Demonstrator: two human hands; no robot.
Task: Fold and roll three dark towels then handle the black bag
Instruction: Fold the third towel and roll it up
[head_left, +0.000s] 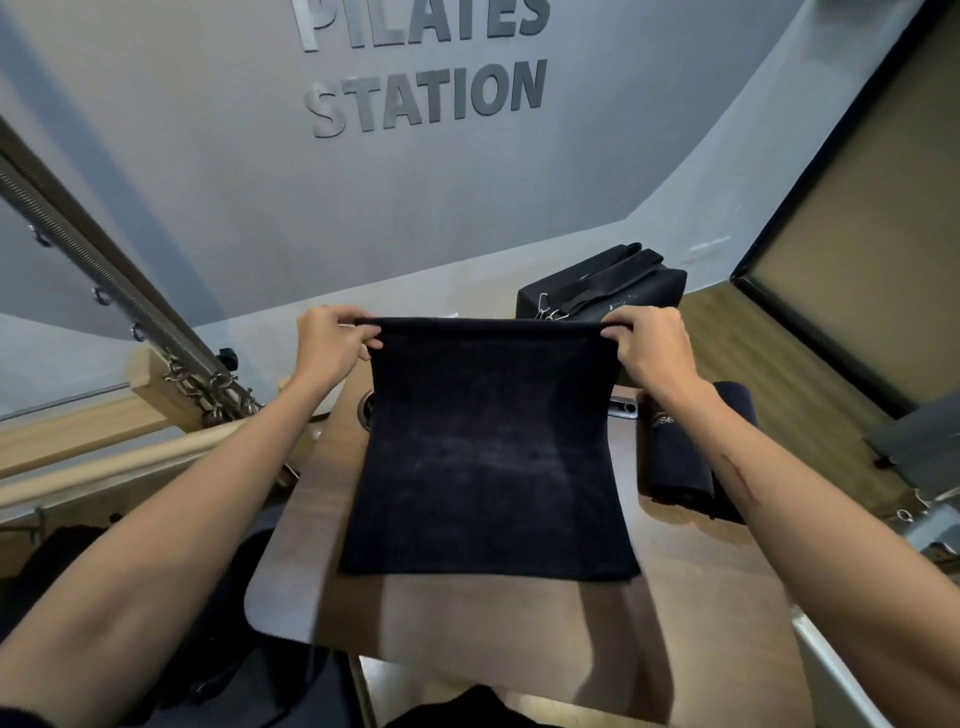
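Both hands pinch one dark towel (488, 447) by its top corners — left hand (332, 340) at ten o'clock, right hand (649, 343) at two — so it hangs spread above the wooden table (691, 597). One folded towel (678, 452) lies on the table at three o'clock, partly under the right forearm. One black bag (602, 288) with straps sits behind at one o'clock.

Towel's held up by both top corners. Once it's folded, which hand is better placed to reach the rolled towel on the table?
Right, probably. The right hand is above the rolled towel, which lies under that forearm; the left hand would have to cross the held towel.
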